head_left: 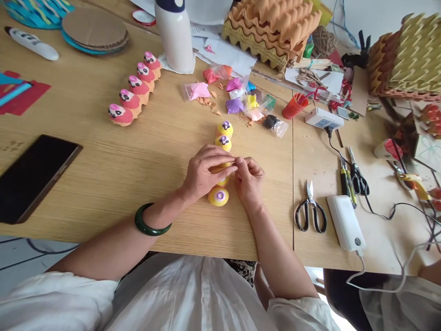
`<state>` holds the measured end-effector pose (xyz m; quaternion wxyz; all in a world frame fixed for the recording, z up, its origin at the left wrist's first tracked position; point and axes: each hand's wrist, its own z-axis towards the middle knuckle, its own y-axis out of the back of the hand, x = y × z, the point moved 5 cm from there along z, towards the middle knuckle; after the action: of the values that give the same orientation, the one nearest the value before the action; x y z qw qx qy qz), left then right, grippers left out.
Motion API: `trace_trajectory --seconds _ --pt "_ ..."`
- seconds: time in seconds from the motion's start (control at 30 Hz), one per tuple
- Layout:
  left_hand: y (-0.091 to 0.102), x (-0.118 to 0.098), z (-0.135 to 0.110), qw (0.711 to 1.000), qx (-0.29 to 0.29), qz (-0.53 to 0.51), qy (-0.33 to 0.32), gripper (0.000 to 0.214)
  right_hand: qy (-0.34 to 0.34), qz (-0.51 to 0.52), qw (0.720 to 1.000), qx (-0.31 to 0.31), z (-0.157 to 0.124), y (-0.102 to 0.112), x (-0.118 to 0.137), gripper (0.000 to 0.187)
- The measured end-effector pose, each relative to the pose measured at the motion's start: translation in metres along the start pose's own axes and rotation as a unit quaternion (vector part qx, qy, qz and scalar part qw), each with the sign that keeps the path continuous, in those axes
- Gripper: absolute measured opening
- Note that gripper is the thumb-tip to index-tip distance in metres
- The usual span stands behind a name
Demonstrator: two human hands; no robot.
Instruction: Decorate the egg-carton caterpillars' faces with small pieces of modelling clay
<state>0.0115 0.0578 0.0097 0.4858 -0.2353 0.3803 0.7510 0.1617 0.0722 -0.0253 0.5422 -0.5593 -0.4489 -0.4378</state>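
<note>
Left hand [205, 172]: curled over the work, fingertips meeting those of the right hand; a dark green bangle [152, 219] sits on the wrist.
Right hand [248, 180]: fingers bent inward toward the left hand.
Grip: fingertips of both hands together; the contact point is hidden, so what they clamp, if anything, cannot be determined.
Work pieces: yellow egg-shaped figures [223, 143] in a line through the grip on the wooden table [103, 193]. One lies just on the near side, one is partly under the fingers, and two lie just beyond. Each visible face has a small purple-and-white clay mark.
Handling: judged light and thin-walled, with a risk of crushing under hard pressure. The clay appears soft and easily marked. Take hold by the yellow sides, clear of the face.
Left of grip: five pink figures [134, 89] on orange cups, and a black smartphone [36, 177].
Right of grip: black-handled scissors [310, 208] and a white power bank [345, 223].
Beyond grip: clear bags of colored clay [234, 105], then stacked egg trays [270, 27].
</note>
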Motion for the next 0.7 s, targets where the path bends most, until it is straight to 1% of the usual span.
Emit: trace_trajectory --seconds 0.1,0.23,0.33,0.4,0.53,0.7 --pt "0.001 -0.003 0.0 1.0 0.003 -0.014 0.007 0.013 0.008 -0.028 1.0 0.008 -0.001 -0.001 0.001 0.056" --pt "0.004 -0.01 0.001 1.0 -0.003 -0.019 -0.007 0.016 -0.002 -0.02 1.0 0.001 -0.002 0.001 0.002 0.058" --pt "0.007 -0.012 0.002 1.0 -0.017 -0.009 0.015 0.022 -0.011 0.005 1.0 -0.001 -0.004 0.003 0.004 0.045" --pt "0.008 -0.013 0.002 0.999 -0.019 -0.001 0.033 0.025 -0.006 0.007 1.0 0.017 -0.006 0.002 0.007 0.035" --pt "0.009 -0.016 0.002 1.0 -0.014 0.008 0.026 0.03 0.0 -0.038 0.998 0.056 -0.011 -0.003 0.013 0.039" --pt "0.008 -0.016 0.002 0.999 -0.004 0.031 0.013 0.033 0.009 -0.019 0.999 0.047 -0.012 -0.007 0.018 0.033"
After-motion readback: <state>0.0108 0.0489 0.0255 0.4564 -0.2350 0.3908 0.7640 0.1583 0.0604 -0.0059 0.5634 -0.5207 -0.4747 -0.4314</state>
